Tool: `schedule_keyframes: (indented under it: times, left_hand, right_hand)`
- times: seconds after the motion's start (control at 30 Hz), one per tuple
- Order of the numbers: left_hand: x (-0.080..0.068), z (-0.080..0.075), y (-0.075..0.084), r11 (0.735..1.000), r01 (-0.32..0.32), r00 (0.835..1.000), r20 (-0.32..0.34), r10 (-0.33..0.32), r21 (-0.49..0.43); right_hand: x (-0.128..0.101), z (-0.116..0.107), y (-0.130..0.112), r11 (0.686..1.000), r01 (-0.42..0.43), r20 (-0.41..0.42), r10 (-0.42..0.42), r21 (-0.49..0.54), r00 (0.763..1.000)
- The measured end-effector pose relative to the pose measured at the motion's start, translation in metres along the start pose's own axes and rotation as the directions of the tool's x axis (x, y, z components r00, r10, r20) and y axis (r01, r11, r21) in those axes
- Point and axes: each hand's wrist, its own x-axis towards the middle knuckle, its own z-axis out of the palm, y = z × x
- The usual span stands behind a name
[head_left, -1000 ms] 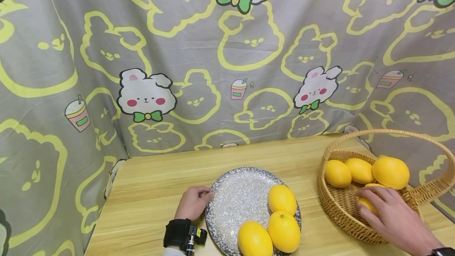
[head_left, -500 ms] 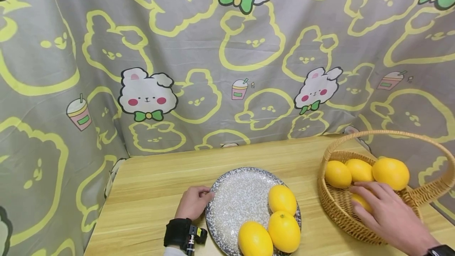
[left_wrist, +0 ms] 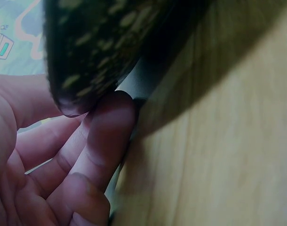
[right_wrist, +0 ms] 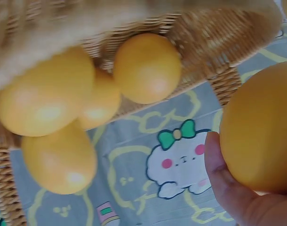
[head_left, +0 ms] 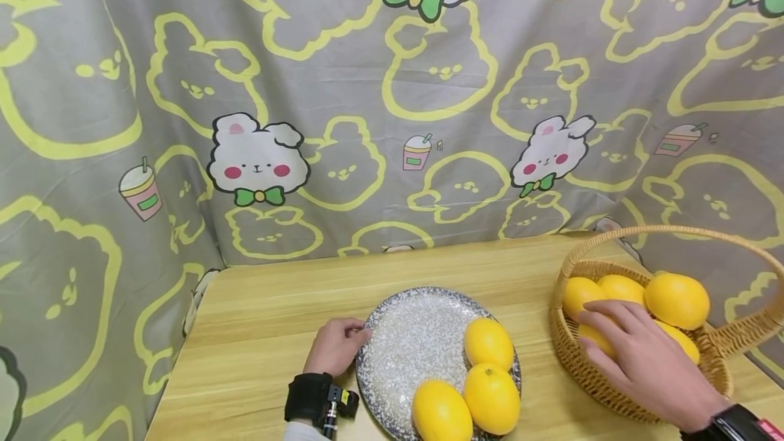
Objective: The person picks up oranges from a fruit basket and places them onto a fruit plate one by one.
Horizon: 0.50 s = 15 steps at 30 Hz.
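A person's right hand (head_left: 643,359) reaches into a wicker basket (head_left: 582,373) of lemons, its fingers curled over one lemon (head_left: 597,337) that lies beneath the palm near the basket's left wall. The right wrist view shows the thumb pressed against a lemon (right_wrist: 259,132), so the fruit appears to be grasped, though it is not yet clear of the basket. Three more lemons sit just past the fingertips, a large one (head_left: 676,299) farthest right, and a further lemon (head_left: 680,342) peeps out beside the wrist.

The left hand (head_left: 333,349) rests at the left rim of a speckled plate (head_left: 404,339), fingers curled against the rim; the left wrist view shows a fingertip (left_wrist: 110,122) tucked under the plate's edge, steadying it on the wooden table (head_left: 275,318). Three lemons (head_left: 490,376) are clustered on the side of the plate away from that hand, toward the basket.

To lift well, the right hand probably needs a full wrap round the lemon and a straight rise, keeping under or to the near side of the arched handle (head_left: 674,233) overhead and off the neighbouring fruit. The bare patch of plate next to the left hand looks the safest landing spot, set down gently so the round fruit does not roll.
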Motion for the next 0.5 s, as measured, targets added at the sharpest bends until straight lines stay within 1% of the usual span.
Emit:
schedule_keyframes:
  times: [0.27,0.5]
  left_hand:
    - [0.001,0.0,-0.001,1.0,0.006,1.0,-0.005,-0.006,-0.003]
    - [-0.001,-0.001,0.002,1.0,0.001,1.0,-0.002,-0.002,-0.009]
  right_hand:
    - [0.021,0.004,-0.023,0.996,0.068,-0.021,-0.067,0.051,0.998]
    - [0.038,0.008,-0.04,0.995,0.079,0.016,-0.08,0.066,0.997]
